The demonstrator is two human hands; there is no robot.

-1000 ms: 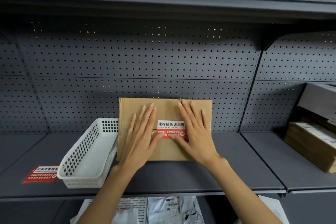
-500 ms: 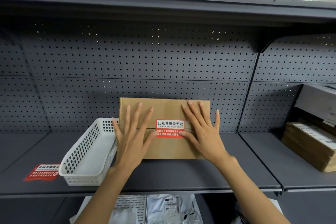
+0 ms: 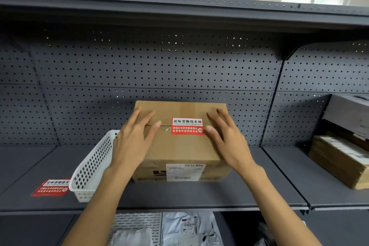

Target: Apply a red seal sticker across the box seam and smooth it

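Sticker: the red seal sticker point(image 3: 187, 126) lay flat across the seam point(image 3: 165, 125) on top of the cardboard box point(image 3: 180, 146), at the shelf's point(image 3: 249, 191) centre.
Handling: I judged it thin, limp and tacky; best pressed outward from its middle, not lifted.
Box: stiff, probably light; I would steady it by its side edges.
Left hand point(image 3: 132, 142): spread, at the sticker's 9 o'clock.
Right hand point(image 3: 227, 139): spread, thumb beside its 3 o'clock edge.
Basket: the white basket point(image 3: 90, 168) sat at the box's 8 o'clock.
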